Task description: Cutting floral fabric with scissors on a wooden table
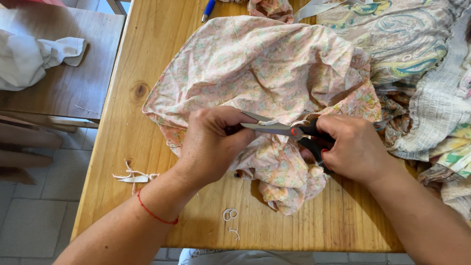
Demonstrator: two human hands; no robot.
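Left hand (213, 142) pinches pink fabric (265, 73) (probably a seam), right hand (353, 147) grips scissors (279, 128), blades open.

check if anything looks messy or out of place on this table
Small offcuts lie loose on the wooden table: a frayed fabric scrap beside the left hand, and curled thread bits near the front edge. A blue pen lies half off the top of the picture.

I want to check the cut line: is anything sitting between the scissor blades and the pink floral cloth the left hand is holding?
Nothing visible does. The black-handled scissors in the right hand lie directly on the bunched pink floral fabric, blades slightly open around a small fold. The left hand pinches the cloth at the blade tips, very close to them.
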